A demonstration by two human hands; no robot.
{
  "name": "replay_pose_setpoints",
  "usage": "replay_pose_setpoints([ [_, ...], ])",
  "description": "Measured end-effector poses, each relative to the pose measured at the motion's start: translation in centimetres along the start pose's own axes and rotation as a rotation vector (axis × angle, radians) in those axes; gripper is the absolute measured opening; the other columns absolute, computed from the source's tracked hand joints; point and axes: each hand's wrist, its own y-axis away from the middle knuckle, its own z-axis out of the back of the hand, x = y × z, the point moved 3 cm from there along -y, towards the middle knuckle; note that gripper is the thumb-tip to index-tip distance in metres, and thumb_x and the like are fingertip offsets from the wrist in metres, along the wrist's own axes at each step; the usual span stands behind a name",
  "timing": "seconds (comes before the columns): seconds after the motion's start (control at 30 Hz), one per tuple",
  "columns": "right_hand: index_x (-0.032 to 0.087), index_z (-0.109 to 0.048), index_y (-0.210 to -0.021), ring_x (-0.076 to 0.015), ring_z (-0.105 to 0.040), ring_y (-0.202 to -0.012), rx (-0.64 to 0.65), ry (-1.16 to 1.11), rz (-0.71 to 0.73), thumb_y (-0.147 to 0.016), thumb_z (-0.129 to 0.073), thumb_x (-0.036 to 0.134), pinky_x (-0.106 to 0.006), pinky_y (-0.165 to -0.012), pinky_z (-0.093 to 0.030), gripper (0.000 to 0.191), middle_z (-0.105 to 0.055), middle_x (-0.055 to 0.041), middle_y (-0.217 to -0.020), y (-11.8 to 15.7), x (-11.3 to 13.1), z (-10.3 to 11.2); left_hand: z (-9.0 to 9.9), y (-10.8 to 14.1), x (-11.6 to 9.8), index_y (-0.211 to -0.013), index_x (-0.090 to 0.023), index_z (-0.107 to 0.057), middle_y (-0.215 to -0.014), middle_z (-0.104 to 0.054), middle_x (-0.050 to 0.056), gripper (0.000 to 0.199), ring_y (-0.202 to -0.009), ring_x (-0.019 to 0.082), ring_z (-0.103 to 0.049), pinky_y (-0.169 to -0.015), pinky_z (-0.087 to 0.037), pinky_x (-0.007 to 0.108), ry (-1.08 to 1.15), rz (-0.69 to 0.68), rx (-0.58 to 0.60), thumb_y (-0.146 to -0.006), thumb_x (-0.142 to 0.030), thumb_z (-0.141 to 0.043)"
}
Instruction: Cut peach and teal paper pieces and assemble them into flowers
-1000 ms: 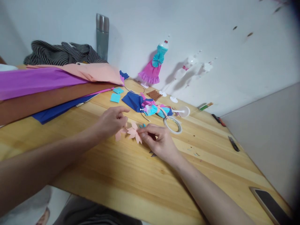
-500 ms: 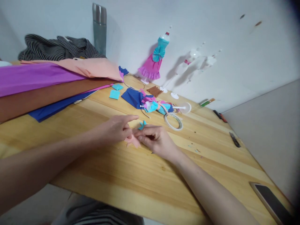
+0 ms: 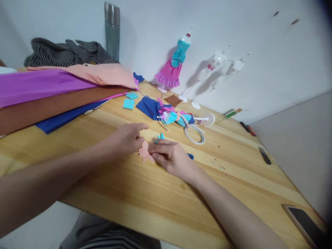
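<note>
A peach paper flower (image 3: 145, 152) with pointed petals lies low over the wooden table (image 3: 124, 200). At its right side, my right hand (image 3: 173, 157) pinches the flower between thumb and fingers. My left hand (image 3: 129, 138) is just beyond its left edge, index finger stretched out and the other fingers curled, with nothing visible in it. A turquoise paper piece with pointed tips (image 3: 160, 137) shows behind my right fingers, partly covered. Near the right wrist, a small dark blue piece (image 3: 191, 156) peeks out.
Beyond my hands lie a doll figure in coloured paper (image 3: 171, 117), a tape roll (image 3: 194, 134) and turquoise squares (image 3: 128, 103). Large paper sheets (image 3: 52, 83) are stacked at left. A dressed figure (image 3: 172, 67) stands by the wall. A phone (image 3: 303, 221) and cutter (image 3: 264, 155) lie right.
My left hand has drawn back slightly to the left from the flower, leaving more of its petals showing. My right hand keeps its pinch. The view has shifted slightly.
</note>
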Motion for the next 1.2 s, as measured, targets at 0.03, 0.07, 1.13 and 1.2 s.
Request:
replay_pose_setpoints([
  [0.03,0.018,-0.071,-0.086,-0.0153,-0.063,-0.076,0.000,0.002,0.002,-0.082,-0.052,0.004,-0.026,-0.071,-0.048,0.023,-0.070,-0.0055,-0.085,0.0,-0.1,0.0,-0.1,0.1,-0.2,-0.124,-0.008,-0.058,-0.054,-0.060,-0.002,0.052,-0.058,0.014,-0.057,-0.060,-0.043,0.024,0.053,-0.022,0.029,-0.072,-0.014,-0.049],
  [0.07,0.018,-0.070,-0.085,-0.0152,-0.063,-0.076,-0.001,0.001,0.002,-0.082,-0.052,0.004,-0.026,-0.070,-0.049,0.024,-0.070,-0.0052,-0.085,0.0,-0.1,0.0,-0.2,0.2,-0.3,-0.124,-0.008,-0.057,-0.057,-0.062,-0.001,0.052,-0.057,0.013,-0.057,-0.058,-0.043,0.023,0.141,-0.039,0.056,-0.072,-0.015,-0.050],
  [1.13,0.017,-0.072,-0.082,-0.0136,-0.062,-0.064,-0.090,-0.148,-0.132,-0.084,-0.053,0.014,-0.025,-0.059,-0.046,0.020,-0.070,-0.0041,-0.075,0.0,-0.6,1.6,-0.7,0.4,-0.7,-0.131,-0.008,-0.052,-0.069,-0.067,0.001,0.058,-0.067,0.015,-0.060,-0.069,-0.046,0.026,-0.007,-0.120,0.119,-0.073,-0.007,-0.046],
  [1.2,0.017,-0.073,-0.081,-0.0131,-0.059,-0.060,-0.152,-0.117,-0.161,-0.083,-0.053,0.016,-0.025,-0.055,-0.044,0.020,-0.068,-0.0040,-0.072,0.0,-1.0,2.4,-0.7,0.4,-0.7,-0.129,-0.009,-0.055,-0.068,-0.067,0.001,0.056,-0.064,0.014,-0.059,-0.067,-0.045,0.025,0.030,-0.123,0.101,-0.073,-0.009,-0.046],
])
